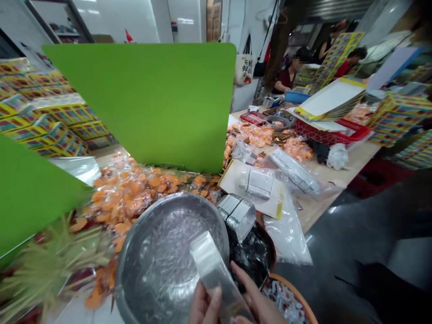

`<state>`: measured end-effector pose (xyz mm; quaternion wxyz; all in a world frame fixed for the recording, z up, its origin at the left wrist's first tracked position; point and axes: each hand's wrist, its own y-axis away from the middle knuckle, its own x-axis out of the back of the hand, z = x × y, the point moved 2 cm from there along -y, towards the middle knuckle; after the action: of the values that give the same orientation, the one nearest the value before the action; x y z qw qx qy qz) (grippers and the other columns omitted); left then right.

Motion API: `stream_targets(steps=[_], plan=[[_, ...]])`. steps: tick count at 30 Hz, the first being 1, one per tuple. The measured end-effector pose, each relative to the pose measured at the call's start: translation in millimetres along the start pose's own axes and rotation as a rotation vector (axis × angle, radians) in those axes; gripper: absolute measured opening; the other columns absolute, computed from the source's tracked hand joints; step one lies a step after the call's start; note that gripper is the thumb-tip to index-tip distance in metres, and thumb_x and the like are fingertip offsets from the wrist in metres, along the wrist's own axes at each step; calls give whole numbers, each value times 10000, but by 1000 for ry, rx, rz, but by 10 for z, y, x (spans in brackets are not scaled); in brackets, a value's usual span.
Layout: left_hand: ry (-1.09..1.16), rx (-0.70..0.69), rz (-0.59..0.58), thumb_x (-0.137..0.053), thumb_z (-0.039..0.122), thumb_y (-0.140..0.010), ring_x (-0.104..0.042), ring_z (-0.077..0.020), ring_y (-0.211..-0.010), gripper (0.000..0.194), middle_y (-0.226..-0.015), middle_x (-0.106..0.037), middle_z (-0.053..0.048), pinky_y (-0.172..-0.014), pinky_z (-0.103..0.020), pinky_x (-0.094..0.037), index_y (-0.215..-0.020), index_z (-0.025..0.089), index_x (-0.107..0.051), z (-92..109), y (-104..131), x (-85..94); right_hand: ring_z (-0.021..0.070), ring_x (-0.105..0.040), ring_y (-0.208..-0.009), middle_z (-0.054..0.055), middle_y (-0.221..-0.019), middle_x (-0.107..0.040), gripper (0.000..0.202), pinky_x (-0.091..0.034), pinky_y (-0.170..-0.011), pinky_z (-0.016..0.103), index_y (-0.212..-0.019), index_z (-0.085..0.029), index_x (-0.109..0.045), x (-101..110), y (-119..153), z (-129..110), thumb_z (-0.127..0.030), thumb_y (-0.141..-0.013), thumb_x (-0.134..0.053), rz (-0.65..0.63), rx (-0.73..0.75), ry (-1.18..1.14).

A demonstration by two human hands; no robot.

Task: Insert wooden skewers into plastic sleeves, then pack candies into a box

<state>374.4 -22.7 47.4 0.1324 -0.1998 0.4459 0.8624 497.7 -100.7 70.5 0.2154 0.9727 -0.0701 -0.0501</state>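
A long, narrow clear plastic bag point(212, 261) with a shiny top end tilts over the right side of a grey bowl point(123, 270). My left hand point(205, 306) pinches it at its left edge, thumb in front. Along its right edge, my right hand point(261, 301) also grips it, index finger stretched upward and thumb low on the bag. Small clear, shiny pieces line the bowl. Just beyond my right hand, a silvery wrapped bundle point(237, 213) banded in black rests on a dark tray point(270, 252) containing black plastic packets.
Bagged orange pieces point(135, 193) are heaped behind the bowl, with pale sticks point(50, 265) at left. Green panels point(151, 103) stand upright beyond. An orange basket point(300, 301) sits low right. Farther off are a red basket point(310, 130), stacked yellow boxes point(398, 117) and seated people point(286, 76).
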Motion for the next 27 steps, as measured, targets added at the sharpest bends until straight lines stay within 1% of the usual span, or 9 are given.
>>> stream_targets(steps=[3,6,9,12,14,17,19,23,27], plan=[[40,10,-42,-780,425,-578,-633,-275,-1000,633,-963,-710,-60,-870,-375,-492,-1129,262,-516,175,95,-32,194,-542,-650,29,-745,-603,804,-425,-642,300,-1420,-251,-278,-100,47,1,-523,-733,-596,48,6,33],[85,-75,-76,-766,387,-617,-621,-263,-1027,590,-992,-709,-59,-903,-362,-475,-1132,249,-513,335,193,-21,143,-462,-566,-3,-654,-528,698,-363,-557,258,-1373,-224,-357,-276,54,-34,-535,-776,-542,86,6,40],[75,-105,-77,-755,354,-650,-604,-262,-1061,545,-1011,-708,-68,-916,-358,-472,-1116,236,-497,445,292,60,102,-386,-520,-42,-607,-454,740,-286,-504,228,-1354,-203,-338,-513,11,-72,-568,-752,-565,29,19,-24],[77,-87,0,-709,356,-706,-618,-263,-1039,511,-1038,-701,-61,-875,-378,-505,-1145,258,-466,605,393,175,100,-463,-578,-26,-702,-521,794,-310,-513,210,-1275,-214,-353,-668,-57,-20,-618,-655,-641,-24,1,-264],[90,-109,71,-661,336,-755,-625,-251,-1030,484,-1123,-669,-57,-860,-373,-519,-1187,274,-452,773,470,269,117,-539,-635,7,-790,-570,659,-372,-529,214,-1080,-211,-445,-665,-116,115,-656,-632,-632,94,-118,-420],[77,-146,191,-611,262,-794,-642,-234,-997,478,-1202,-627,-64,-871,-367,-524,-1246,274,-455,1063,621,480,127,-597,-603,14,-774,-586,561,-450,-535,241,-885,-198,-456,-604,-241,384,-680,-639,-606,310,-346,-462],[82,-181,251,-586,244,-807,-656,-242,-963,474,-1159,-650,-79,-874,-393,-526,-1265,260,-467,1239,749,670,130,-613,-569,20,-799,-609,594,-491,-549,272,-952,-199,-458,-618,-360,506,-648,-615,-651,307,-416,-458],[119,-378,384,-519,216,-852,-644,-241,-993,385,-1133,-663,-102,-903,-404,-506,-1237,223,-519,1485,1053,1109,145,-627,-608,46,-885,-653,574,-531,-524,286,-1102,-192,-432,-754,-592,537,-474,-671,-684,311,-430,-532],[189,-563,545,-493,183,-870,-631,-232,-1024,398,-1223,-613,-101,-916,-415,-494,-1262,248,-492,1543,1352,1547,157,-617,-628,25,-762,-668,417,-540,-479,270,-1008,-140,-484,-808,-696,449,-319,-676,-661,395,-397,-548]])
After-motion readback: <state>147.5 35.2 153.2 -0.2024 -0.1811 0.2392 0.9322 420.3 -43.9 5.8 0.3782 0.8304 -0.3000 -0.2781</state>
